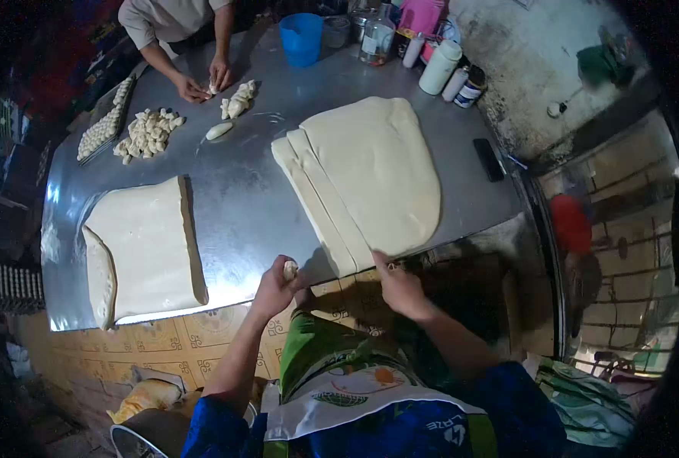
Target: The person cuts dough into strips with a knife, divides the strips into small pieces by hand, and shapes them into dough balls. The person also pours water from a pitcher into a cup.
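A large slab of pale dough point(374, 172) lies on the metal table, with long cuts along its left side that mark off narrow dough strips point(316, 206). At the slab's near edge is my right hand point(404, 290), its index finger stretched along the dough and the other fingers curled. Whatever these fingers hold is hidden. My left hand point(276, 291) is closed around a small lump of dough point(290, 269), just off the table's front edge. Left of it rests a second dough sheet point(145, 248), with its left edge folded over.
Across the metal table point(236, 206), a co-worker's hands point(206, 88) handle small dough. Nearby are a pile of dough pieces point(148, 135) and a tray of dough balls point(104, 130). A blue bucket point(301, 40), bottles point(440, 67) and a phone point(489, 159) stand or lie along the edges.
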`<state>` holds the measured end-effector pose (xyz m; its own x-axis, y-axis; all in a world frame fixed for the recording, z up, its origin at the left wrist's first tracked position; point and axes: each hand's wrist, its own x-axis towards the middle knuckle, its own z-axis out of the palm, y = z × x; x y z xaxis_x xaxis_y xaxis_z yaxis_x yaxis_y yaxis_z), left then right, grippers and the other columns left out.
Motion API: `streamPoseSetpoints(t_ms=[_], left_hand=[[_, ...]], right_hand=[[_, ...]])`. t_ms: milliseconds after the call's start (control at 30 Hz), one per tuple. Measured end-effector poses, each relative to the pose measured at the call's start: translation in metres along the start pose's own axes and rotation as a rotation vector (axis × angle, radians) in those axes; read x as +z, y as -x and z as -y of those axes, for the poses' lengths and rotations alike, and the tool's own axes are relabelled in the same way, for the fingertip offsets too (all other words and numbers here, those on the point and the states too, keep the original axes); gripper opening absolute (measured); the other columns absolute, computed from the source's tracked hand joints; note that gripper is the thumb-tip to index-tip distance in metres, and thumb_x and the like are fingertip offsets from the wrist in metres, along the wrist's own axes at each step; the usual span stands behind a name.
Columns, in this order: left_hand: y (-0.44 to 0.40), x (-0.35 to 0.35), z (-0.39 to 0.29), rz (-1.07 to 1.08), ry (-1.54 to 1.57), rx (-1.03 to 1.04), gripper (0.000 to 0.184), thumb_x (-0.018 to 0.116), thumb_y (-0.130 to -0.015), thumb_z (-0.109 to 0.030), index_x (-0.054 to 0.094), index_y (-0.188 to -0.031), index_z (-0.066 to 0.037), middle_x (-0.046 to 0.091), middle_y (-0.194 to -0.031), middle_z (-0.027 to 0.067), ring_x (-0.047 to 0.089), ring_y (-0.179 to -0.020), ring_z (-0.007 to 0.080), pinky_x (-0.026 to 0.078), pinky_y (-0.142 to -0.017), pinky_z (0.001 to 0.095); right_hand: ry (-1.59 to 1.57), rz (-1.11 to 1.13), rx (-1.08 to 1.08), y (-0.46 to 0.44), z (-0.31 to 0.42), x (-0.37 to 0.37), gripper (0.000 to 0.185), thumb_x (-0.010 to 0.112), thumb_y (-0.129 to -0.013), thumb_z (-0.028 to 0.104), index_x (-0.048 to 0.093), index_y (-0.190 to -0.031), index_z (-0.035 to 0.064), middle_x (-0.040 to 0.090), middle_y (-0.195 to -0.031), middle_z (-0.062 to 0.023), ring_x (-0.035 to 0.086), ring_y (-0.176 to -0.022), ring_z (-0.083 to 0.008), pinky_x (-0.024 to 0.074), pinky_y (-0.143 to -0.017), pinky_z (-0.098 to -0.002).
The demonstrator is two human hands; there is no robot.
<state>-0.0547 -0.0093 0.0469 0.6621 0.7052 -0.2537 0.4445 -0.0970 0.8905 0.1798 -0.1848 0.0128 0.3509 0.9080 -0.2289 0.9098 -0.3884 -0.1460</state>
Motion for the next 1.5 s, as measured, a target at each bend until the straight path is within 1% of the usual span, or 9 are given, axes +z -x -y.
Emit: streamPoseSetpoints(t_ms=[100, 267, 333, 800, 933, 1100, 1167, 1300, 1500], left_hand=[[0.005, 0.023, -0.011, 0.09, 0.08, 0.026, 0.026, 0.066, -0.087, -0.011, 0.052, -0.107, -0.004, 0.062, -0.076, 0.0099, 0.057, -0.061, 0.0222, 0.046, -0.059, 0.0353], [0.023, 0.03, -0.009, 0.146, -0.061, 0.027, 0.027, 0.067, -0.088, -0.015, 0.053, -0.107, -0.003, 0.061, -0.073, 0.0089, 0.054, -0.059, 0.0195, 0.045, -0.057, 0.0334], [0.023, 0.024, -0.002, 0.103, -0.065, 0.009, 0.027, 0.068, -0.088, -0.015, 0.053, -0.107, -0.003, 0.061, -0.073, 0.0089, 0.054, -0.059, 0.019, 0.045, -0.057, 0.033], [0.031, -0.065, 0.071, -0.158, 0.082, -0.151, 0.027, 0.07, -0.088, -0.015, 0.053, -0.104, -0.003, 0.061, -0.078, 0.0098, 0.054, -0.063, 0.0184, 0.046, -0.059, 0.0326], [0.021, -0.054, 0.059, -0.087, 0.016, -0.088, 0.027, 0.071, -0.087, -0.015, 0.053, -0.103, -0.003, 0.063, -0.081, 0.0111, 0.057, -0.067, 0.0207, 0.048, -0.062, 0.034], [-0.007, -0.032, 0.026, 0.011, -0.021, -0.054, 0.028, 0.07, -0.087, -0.016, 0.053, -0.104, -0.002, 0.064, -0.084, 0.0128, 0.059, -0.071, 0.0234, 0.048, -0.066, 0.0362], [-0.016, -0.019, 0.008, 0.045, -0.024, -0.038, 0.028, 0.07, -0.088, -0.016, 0.053, -0.105, -0.002, 0.064, -0.084, 0.0127, 0.059, -0.071, 0.0232, 0.048, -0.066, 0.0359], [-0.001, 0.01, -0.02, 0.091, -0.047, -0.033, 0.027, 0.068, -0.088, -0.016, 0.053, -0.106, -0.002, 0.063, -0.084, 0.0122, 0.058, -0.071, 0.0224, 0.048, -0.066, 0.035], [0.021, 0.059, -0.03, 0.161, 0.068, -0.012, 0.028, 0.067, -0.089, -0.016, 0.053, -0.11, -0.003, 0.062, -0.082, 0.0098, 0.056, -0.07, 0.0209, 0.047, -0.067, 0.0332]], right_hand=[[-0.102, 0.207, 0.04, 0.081, -0.026, 0.01, 0.071, 0.056, -0.092, 0.021, 0.024, -0.155, 0.0119, 0.058, -0.057, -0.0127, 0.054, -0.045, -0.0329, 0.0356, -0.041, -0.0439], [-0.477, 0.33, -0.095, 0.14, -0.055, 0.052, 0.064, 0.05, -0.097, 0.026, 0.025, -0.155, 0.0147, 0.061, -0.063, -0.0142, 0.055, -0.047, -0.0317, 0.0361, -0.042, -0.0422], [-0.68, -0.037, -0.237, 0.122, -0.037, 0.032, 0.062, 0.048, -0.1, 0.029, 0.025, -0.156, 0.0158, 0.062, -0.065, -0.0148, 0.055, -0.048, -0.0313, 0.0362, -0.042, -0.0416], [-0.075, -0.046, 0.194, -0.341, 0.032, -0.096, 0.046, 0.041, -0.097, 0.02, 0.039, -0.143, 0.0267, 0.062, -0.128, -0.004, 0.066, -0.099, -0.0353, 0.0514, -0.083, -0.0494], [-0.177, 0.099, 0.202, -0.296, 0.05, -0.153, 0.048, 0.04, -0.096, 0.017, 0.038, -0.143, 0.0263, 0.063, -0.127, -0.0035, 0.066, -0.1, -0.0343, 0.0506, -0.084, -0.049], [-0.002, -0.031, 0.022, -0.214, -0.013, -0.044, 0.053, 0.039, -0.096, 0.011, 0.033, -0.148, 0.021, 0.057, -0.134, -0.0108, 0.063, -0.105, -0.0358, 0.0498, -0.086, -0.0451], [-0.313, 0.335, 0.174, -0.119, 0.001, -0.113, 0.057, 0.043, -0.092, 0.006, 0.032, -0.148, 0.0141, 0.051, -0.139, -0.0151, 0.062, -0.106, -0.0348, 0.0493, -0.088, -0.0442], [-0.08, 0.148, 0.052, 0.017, -0.035, -0.047, 0.069, 0.051, -0.088, 0.006, 0.027, -0.152, 0.0087, 0.069, -0.082, -0.013, 0.063, -0.058, -0.0333, 0.0475, -0.054, -0.0443], [-0.147, 0.166, 0.025, 0.114, -0.078, 0.056, 0.073, 0.052, -0.092, 0.028, 0.023, -0.157, 0.0123, 0.064, -0.065, -0.0062, 0.053, -0.044, -0.0253, 0.0323, -0.039, -0.0362]])
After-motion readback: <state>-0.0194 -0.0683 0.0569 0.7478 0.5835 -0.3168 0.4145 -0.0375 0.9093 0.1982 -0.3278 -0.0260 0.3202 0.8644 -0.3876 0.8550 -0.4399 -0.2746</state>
